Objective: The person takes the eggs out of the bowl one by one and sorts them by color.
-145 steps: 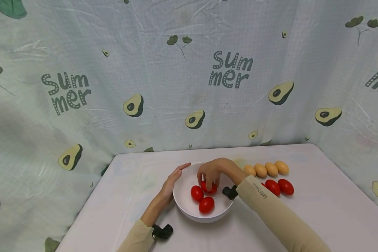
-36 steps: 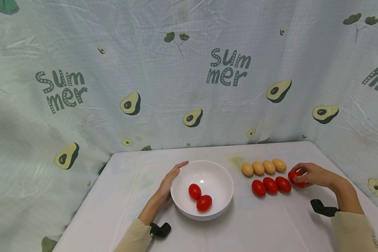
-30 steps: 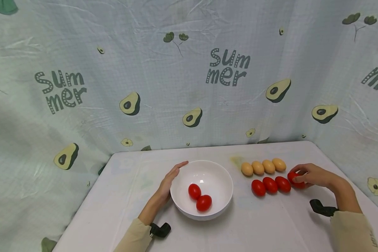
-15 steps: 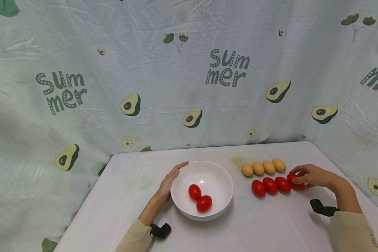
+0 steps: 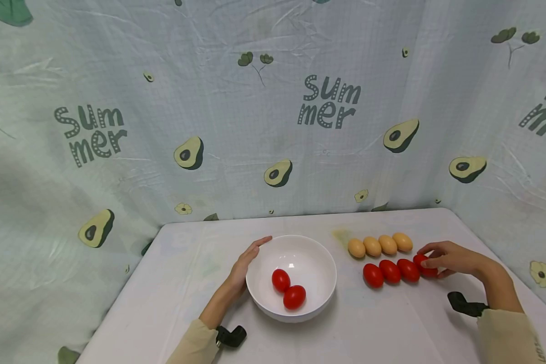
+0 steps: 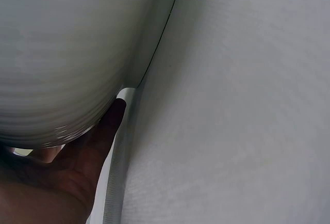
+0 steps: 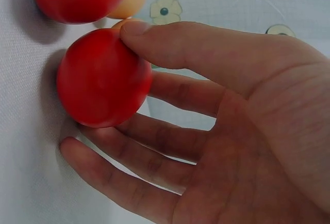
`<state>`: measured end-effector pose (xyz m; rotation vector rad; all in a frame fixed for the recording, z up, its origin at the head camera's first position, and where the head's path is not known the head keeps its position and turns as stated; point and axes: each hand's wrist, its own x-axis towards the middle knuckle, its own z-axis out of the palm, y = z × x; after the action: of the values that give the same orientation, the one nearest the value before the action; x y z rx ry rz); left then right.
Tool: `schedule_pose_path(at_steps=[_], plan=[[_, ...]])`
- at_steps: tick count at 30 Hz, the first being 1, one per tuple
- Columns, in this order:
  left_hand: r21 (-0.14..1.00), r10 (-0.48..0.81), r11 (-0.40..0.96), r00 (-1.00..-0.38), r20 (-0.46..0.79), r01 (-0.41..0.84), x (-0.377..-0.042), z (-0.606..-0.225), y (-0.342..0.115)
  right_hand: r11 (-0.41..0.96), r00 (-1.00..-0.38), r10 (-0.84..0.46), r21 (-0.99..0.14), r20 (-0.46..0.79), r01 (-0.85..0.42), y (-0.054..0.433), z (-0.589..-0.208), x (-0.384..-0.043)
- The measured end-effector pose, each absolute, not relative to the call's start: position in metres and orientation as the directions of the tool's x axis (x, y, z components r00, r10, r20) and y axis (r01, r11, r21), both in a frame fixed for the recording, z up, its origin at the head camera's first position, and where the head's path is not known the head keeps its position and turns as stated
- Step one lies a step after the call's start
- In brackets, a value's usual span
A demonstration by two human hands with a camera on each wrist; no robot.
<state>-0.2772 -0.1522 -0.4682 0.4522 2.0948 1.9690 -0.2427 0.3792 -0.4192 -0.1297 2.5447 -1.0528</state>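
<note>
My right hand (image 5: 457,260) holds a red egg (image 7: 103,79) at the right end of a row, thumb on top and fingers behind and below it. Close beside that egg lie three more red eggs (image 5: 390,271), in line on the table. My left hand (image 5: 242,267) rests along the left side of a white bowl (image 5: 318,283), its fingers stretched along the outer wall; in the left wrist view the fingers lie against the bowl's curved underside (image 6: 67,90). Inside the bowl sit two red eggs (image 5: 287,289), touching each other.
Several tan eggs (image 5: 379,245) form a second row behind the red ones. A white cloth (image 5: 200,283) covers the table, with a yellowish stain (image 5: 341,235) near the tan row. A printed curtain (image 5: 236,111) hangs behind the table and along its sides.
The right hand has carried one red egg out of the bowl to the right end of the red row, then shifted it slightly left against its neighbour. The left hand has stayed at the bowl.
</note>
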Motion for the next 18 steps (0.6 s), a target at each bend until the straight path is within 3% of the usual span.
schedule_pose_path(at_steps=[11,18], plan=[[0.996,0.389,0.050,-0.920,0.050,0.075,-0.2786,-0.4702,-0.1536,0.712,-0.919,-0.236,-0.700,-0.317,0.059,0.3808,-0.4209,-0.2444],[0.997,0.381,0.038,-0.923,0.051,0.071,-0.2783,-0.4692,-0.1530,0.772,-0.941,-0.213,-0.636,-0.263,0.004,0.3768,-0.4143,-0.2451]])
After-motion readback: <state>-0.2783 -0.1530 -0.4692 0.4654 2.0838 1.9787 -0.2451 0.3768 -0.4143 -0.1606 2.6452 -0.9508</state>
